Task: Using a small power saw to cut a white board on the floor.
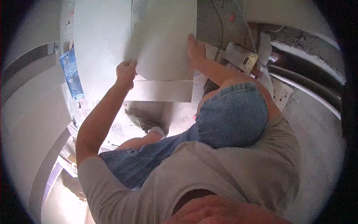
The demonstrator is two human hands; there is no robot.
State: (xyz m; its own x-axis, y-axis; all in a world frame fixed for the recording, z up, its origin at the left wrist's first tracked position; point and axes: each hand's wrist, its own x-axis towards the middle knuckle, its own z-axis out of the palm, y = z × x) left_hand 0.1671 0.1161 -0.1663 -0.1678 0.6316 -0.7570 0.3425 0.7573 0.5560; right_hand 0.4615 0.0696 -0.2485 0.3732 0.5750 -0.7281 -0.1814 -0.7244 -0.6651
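A large pale flat panel [164, 44], perhaps a tile or board, stretches from the top edge down toward me. My left hand [126, 74] pinches its lower left corner. Around the panel's right edge, the fingers of my right hand [196, 52] are closed, with the thumb side upward. Another pale panel [102, 44] lies directly to the left, and a thin dark seam runs between the two. Below the held panel a pale strip [164, 90] shows, partly covered by it. What lies under the held panel is hidden.
At the far left lies a blue plastic packet [72, 72]. A box-like tool with a yellowish metal plate [240, 58] stands right of my right arm, near a dark cable [220, 28]. My bent denim-covered knee [233, 115] rises under that arm. Dark rubble [140, 120] lies near my foot.
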